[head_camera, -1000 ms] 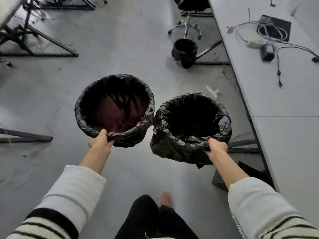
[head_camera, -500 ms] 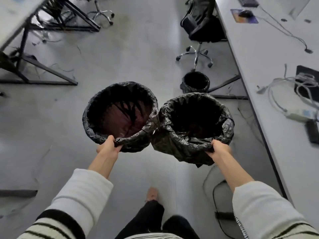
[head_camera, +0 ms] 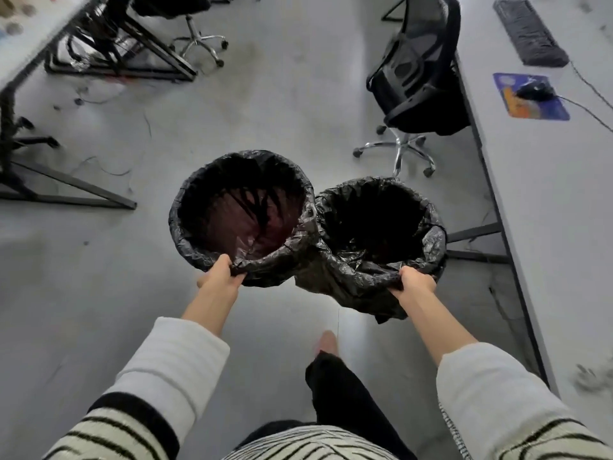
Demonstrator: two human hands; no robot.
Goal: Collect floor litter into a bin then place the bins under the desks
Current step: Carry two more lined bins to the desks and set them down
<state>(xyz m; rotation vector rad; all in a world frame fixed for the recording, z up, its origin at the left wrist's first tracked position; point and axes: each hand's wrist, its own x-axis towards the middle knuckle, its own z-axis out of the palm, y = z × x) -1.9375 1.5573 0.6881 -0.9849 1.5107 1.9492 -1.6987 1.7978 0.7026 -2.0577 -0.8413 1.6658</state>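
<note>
Two lined bins hang in the air in front of the person, carried side by side with their liners touching. Left hand [head_camera: 217, 275] grips the near rim of the left bin [head_camera: 242, 217], fingers curled over the bunched black liner; right hand [head_camera: 416, 280] grips the near rim of the right bin [head_camera: 381, 234] the same way. Neither bin rests on the floor [head_camera: 282, 104].

Change since a second ago: the view has travelled forward along the right-hand desk [head_camera: 544, 227]. The cables and adapter on the desk edge are gone from sight; a keyboard [head_camera: 529, 33] and a mouse [head_camera: 535, 91] on its mat now sit at the desk's far end. The third bin seen standing on the floor ahead is no longer visible, and the black office chair [head_camera: 418, 71] is much nearer. Both grips are unchanged. Judgement: litter collecting looks finished and this is the carry to a drop-off; the gap under the desk edge beside the chair seems a likely spot.

Hard to read: the right bin's inside is pure black, contents unknown. The left bin shows reddish plastic through the liner and a clear scrap near the bottom; no more can be told. Underside of the desk is mostly hidden by its top. Frame corners are motion-smeared.
</note>
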